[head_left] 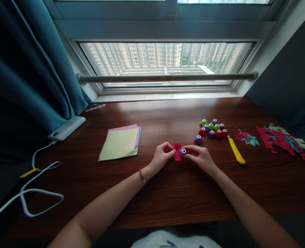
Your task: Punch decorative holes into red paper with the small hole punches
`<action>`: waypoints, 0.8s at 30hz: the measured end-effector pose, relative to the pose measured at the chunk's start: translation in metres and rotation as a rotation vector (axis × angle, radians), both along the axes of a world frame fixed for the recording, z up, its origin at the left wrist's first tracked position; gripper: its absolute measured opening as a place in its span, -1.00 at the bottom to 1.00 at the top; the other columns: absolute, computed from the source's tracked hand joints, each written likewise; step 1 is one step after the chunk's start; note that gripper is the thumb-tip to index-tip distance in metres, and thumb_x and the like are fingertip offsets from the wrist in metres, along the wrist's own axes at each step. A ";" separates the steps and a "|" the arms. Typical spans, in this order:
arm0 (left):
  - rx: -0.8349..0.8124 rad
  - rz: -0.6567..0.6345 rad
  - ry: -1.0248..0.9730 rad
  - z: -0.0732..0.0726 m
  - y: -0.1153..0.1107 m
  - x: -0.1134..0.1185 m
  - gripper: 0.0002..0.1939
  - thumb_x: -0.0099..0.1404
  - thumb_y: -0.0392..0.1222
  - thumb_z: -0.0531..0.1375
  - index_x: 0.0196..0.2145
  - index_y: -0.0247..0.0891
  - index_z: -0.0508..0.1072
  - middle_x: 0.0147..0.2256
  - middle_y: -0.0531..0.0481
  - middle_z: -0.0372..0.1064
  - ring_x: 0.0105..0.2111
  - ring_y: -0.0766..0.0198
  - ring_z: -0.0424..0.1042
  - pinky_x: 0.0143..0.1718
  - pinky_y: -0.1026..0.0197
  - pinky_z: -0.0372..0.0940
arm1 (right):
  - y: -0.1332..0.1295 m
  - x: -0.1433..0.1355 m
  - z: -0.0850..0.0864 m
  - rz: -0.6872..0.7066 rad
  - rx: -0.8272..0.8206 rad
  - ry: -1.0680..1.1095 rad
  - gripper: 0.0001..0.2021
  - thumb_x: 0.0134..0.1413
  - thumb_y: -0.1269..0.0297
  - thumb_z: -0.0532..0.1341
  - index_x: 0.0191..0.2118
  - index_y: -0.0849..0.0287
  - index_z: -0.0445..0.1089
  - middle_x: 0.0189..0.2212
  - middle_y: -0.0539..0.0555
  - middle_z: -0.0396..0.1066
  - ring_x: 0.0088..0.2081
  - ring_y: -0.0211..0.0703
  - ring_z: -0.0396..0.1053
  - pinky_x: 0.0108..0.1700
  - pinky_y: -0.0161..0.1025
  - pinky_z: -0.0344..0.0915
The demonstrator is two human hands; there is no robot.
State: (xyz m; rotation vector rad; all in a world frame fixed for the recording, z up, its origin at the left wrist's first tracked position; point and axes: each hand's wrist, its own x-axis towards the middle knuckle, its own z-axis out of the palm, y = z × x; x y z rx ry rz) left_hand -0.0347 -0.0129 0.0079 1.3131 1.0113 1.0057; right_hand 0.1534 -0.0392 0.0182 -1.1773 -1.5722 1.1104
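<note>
My left hand [163, 154] pinches the left edge of a small red paper strip [177, 156], which has punched holes in it. From the right, my right hand [200, 157] grips a purple craft punch [182, 151] with a star on its round white top. The punch sits at the strip's right edge; whether the paper is inside its slot I cannot tell. Just beyond my right hand stands another purple punch [198, 139]. Behind it is a cluster of several green, purple and red punches [211, 128].
A yellow-handled knife [236, 151] lies right of the cluster. Beyond it are tiny paper cutouts [246, 137] and a pile of punched paper strips [284, 141]. Stacked coloured paper [118, 144] lies at left. A white power bank [67, 128] with a cable [42, 193] rests by the curtain [51, 69].
</note>
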 end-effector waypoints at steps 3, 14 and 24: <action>0.018 -0.047 0.010 -0.001 0.001 0.000 -0.77 0.01 -0.16 0.26 -0.54 -0.35 0.30 -0.56 0.06 0.27 -0.54 0.41 0.22 -0.48 0.34 0.12 | 0.000 -0.002 -0.001 0.015 0.011 0.006 -0.69 -0.13 0.21 0.28 -0.17 0.15 0.42 -0.25 0.07 0.43 -0.21 -0.05 0.39 -0.06 -0.09 0.33; 0.326 0.044 0.422 -0.001 -0.008 -0.001 -0.84 0.08 -0.12 0.22 -0.52 -0.26 0.39 -0.47 0.00 0.30 -0.36 0.24 0.23 -0.30 0.21 0.09 | 0.003 0.002 -0.001 0.015 0.119 -0.116 -0.75 -0.11 0.21 0.28 -0.23 0.09 0.45 -0.29 0.06 0.36 -0.26 -0.13 0.35 -0.17 -0.20 0.35; 0.384 0.040 0.770 -0.001 -0.006 -0.002 -0.80 0.03 -0.03 0.25 -0.56 -0.19 0.44 -0.42 0.02 0.34 -0.28 0.17 0.18 -0.27 0.13 -0.05 | 0.005 0.006 -0.005 0.026 0.227 -0.394 -0.79 -0.13 0.23 0.30 -0.28 0.09 0.46 -0.35 0.03 0.40 -0.28 -0.16 0.29 -0.20 -0.22 0.24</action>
